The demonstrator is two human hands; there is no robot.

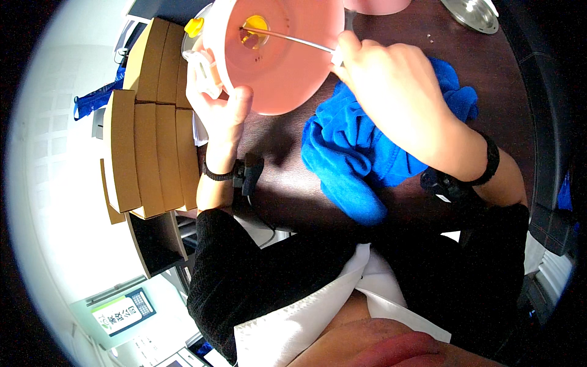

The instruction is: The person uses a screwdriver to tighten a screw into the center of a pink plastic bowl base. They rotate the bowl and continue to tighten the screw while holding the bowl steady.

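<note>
A pink plastic bowl-shaped part is tilted with its inside facing me, above the dark table. My left hand is closed on its left edge, by a whitish, clear piece. A round opening in the pink part's floor shows a yellow piece and some brownish spots. My right hand grips the pale end of a thin metal rod, perhaps a screwdriver. The rod's dark tip reaches the edge of that opening. Below my right hand lies a crumpled blue cloth.
Cardboard boxes stand stacked along the left table edge. Beyond my left hand is a yellow knob on a clear item. Another pink part and a shiny metal dish sit at the far side. A cable hangs near my left wrist.
</note>
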